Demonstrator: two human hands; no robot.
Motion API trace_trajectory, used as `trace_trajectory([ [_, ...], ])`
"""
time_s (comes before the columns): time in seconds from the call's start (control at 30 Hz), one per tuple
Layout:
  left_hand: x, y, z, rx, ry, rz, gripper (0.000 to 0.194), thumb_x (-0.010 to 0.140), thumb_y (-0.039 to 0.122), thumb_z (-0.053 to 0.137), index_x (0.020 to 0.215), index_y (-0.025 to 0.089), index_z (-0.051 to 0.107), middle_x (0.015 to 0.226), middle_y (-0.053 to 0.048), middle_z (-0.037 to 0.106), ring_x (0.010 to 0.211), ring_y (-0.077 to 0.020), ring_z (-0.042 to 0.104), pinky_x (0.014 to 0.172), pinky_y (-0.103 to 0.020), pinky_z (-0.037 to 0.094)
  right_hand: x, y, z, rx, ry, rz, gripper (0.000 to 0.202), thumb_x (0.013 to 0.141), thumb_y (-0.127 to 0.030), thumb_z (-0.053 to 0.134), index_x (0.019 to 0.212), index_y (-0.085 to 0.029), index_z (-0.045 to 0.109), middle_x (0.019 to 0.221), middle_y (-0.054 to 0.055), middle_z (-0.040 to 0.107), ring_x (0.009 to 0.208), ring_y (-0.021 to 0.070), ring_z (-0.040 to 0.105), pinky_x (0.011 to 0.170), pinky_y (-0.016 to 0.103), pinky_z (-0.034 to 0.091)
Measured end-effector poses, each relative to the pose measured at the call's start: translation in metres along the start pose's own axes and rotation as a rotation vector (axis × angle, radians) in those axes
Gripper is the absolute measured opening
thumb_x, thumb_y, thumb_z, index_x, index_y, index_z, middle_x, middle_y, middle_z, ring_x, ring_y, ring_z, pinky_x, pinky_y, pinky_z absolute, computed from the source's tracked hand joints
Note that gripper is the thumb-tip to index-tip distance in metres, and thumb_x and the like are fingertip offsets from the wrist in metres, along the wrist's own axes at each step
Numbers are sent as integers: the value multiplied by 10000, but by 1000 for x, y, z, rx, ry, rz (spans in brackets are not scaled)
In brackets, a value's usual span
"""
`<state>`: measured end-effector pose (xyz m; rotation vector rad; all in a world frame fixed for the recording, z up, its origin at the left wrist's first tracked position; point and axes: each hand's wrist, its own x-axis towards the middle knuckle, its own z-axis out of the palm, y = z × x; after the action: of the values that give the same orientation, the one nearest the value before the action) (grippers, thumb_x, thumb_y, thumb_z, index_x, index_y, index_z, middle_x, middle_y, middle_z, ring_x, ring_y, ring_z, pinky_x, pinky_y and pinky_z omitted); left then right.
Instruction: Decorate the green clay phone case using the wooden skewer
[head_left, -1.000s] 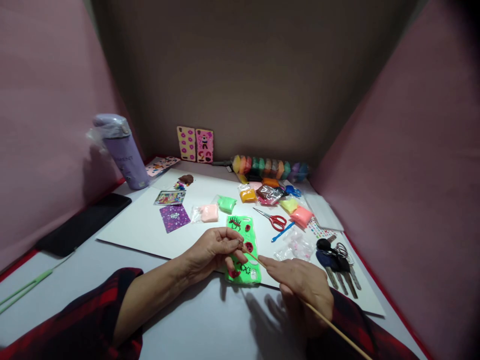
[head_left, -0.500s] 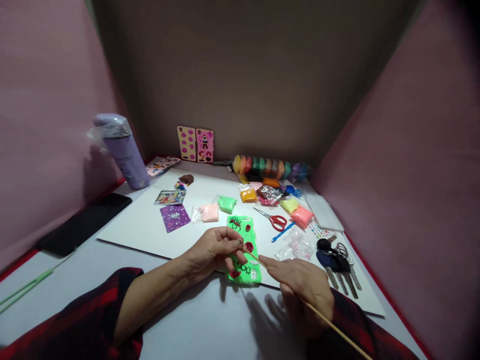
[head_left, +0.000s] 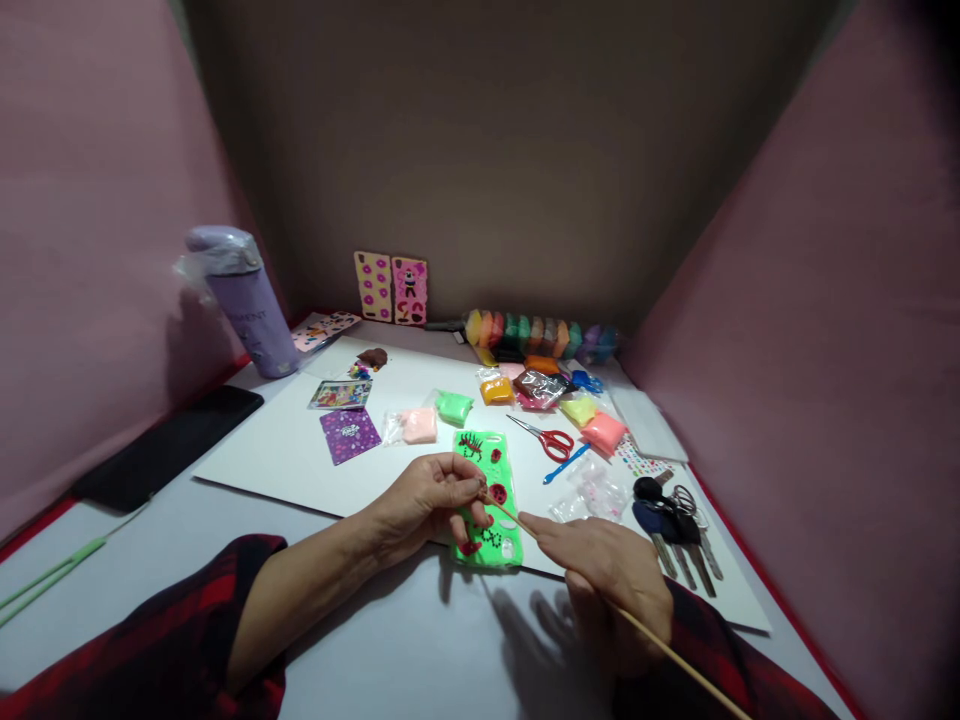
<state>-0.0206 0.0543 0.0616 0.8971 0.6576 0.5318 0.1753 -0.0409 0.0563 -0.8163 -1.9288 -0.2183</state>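
Note:
A long thin wooden skewer (head_left: pixel 660 640) runs slantwise through my right hand (head_left: pixel 607 580), whose fingers are closed round it. At its upper end, my left hand (head_left: pixel 442 495) pinches the tip between thumb and fingertips; whether a small bit sits on the tip is hidden. Beneath my left fingers lies a bright green clay-covered phone case (head_left: pixel 501 470), decorated with red pieces and dark dotted shapes. The fingers cover part of its left side.
Red-handled scissors (head_left: pixel 555 443), a blue tool (head_left: pixel 566 465) and keys (head_left: pixel 679 530) lie to the right. Bagged clay (head_left: pixel 540 388) is piled behind. A purple card (head_left: pixel 350 437), black phone (head_left: pixel 172 445) and lilac tumbler (head_left: pixel 251 310) are on the left.
My right hand has shifted very slightly right and down along with the skewer. My left hand keeps its pinch in the same place, and the case has not moved.

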Motion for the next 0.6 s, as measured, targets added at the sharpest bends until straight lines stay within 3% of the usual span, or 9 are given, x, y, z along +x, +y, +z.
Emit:
trace_trajectory([
  [0.4, -1, -1, -1, -1, -38, 13, 215, 774, 279, 674, 853, 130, 541, 666, -65, 689, 412, -102, 589, 446, -200, 468, -2, 0, 1, -8, -3, 14, 281, 883, -169, 396, 1089, -164, 586, 989, 98, 719, 703, 163, 687, 552, 295, 524],
  [0.6, -2, 0, 1, -16, -9, 8, 281, 742, 277, 710, 932, 124, 569, 620, -41, 664, 406, -98, 577, 437, -199, 472, -1, 1, 0, -2, -7, 33, 283, 882, -188, 392, 1087, -179, 586, 988, 90, 722, 714, 166, 697, 573, 294, 537],
])
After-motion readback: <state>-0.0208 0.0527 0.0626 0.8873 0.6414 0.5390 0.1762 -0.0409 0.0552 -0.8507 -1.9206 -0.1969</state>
